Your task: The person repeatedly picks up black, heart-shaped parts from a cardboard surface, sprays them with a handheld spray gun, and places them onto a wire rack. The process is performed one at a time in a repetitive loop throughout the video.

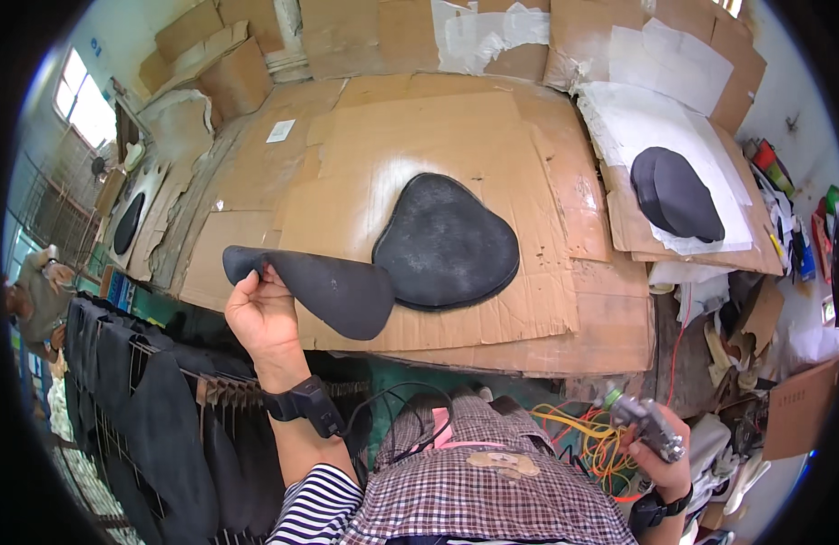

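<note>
My left hand pinches a thin, curved black sheet by its edge. The sheet is lifted over the front left of the cardboard-covered table, and its right end overlaps the edge of a rounded three-lobed black pad. That pad lies flat on the cardboard, its top marked with pale smudges. Low on the right, beyond the table's front edge, my right hand is closed around a metal spray gun with a green tip. Some of its fingers are hidden behind the gun.
Stacked black pads rest on a white-covered board at the right. Black sheets hang from a rack at the lower left. Yellow and orange hoses tangle near my right hand. Another person stands at the far left.
</note>
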`<state>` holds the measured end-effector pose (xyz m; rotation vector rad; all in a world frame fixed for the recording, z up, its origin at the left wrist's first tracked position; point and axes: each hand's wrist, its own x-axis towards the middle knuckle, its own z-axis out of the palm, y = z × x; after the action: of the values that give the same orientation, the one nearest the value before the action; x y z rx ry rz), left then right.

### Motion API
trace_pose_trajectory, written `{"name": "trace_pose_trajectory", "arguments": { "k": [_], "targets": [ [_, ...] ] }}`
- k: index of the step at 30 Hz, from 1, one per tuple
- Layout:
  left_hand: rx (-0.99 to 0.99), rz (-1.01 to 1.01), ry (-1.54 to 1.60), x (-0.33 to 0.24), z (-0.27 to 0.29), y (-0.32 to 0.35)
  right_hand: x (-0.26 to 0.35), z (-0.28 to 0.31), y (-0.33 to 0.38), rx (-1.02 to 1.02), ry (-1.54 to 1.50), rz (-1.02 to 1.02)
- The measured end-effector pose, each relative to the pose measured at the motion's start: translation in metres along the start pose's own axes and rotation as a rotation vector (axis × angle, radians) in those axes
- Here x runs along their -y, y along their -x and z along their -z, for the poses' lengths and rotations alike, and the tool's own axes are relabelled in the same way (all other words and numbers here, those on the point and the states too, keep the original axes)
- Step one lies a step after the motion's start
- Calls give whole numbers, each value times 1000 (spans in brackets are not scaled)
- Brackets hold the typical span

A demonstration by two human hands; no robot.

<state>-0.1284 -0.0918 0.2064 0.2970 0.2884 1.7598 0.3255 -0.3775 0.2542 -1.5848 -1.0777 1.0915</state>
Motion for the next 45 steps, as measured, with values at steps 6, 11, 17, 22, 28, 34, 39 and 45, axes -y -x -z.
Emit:
{"name": "trace_pose_trajectory", "arguments": {
  "k": [6, 11, 17, 22, 28, 34, 39, 45],
  "targets": [
    [-145, -86, -61, 1, -16, 16, 11, -4, -14, -96, -170, 22],
    [-202, -95, -72, 15, -59, 34, -8, -11, -41, -32, -72, 123],
    [-8, -164, -41, 14, -99, 54, -18, -26, -66, 172, -52, -59],
    [66, -319, -118, -4, -141, 87, -19, -38, -100, 472, 117, -107],
    [187, -455, -225, -19, -203, 135, -26, -49, -133, 671, 104, -136],
    [306, -570, -305, -30, -244, 173, -28, -63, -149, 798, 121, -272],
    [382, -597, -328, -32, -275, 192, -31, -69, -156, 880, 227, -294],
    [497, -556, -161, -68, -271, 194, -44, -80, -157, 948, 76, -188]
  ]
}}
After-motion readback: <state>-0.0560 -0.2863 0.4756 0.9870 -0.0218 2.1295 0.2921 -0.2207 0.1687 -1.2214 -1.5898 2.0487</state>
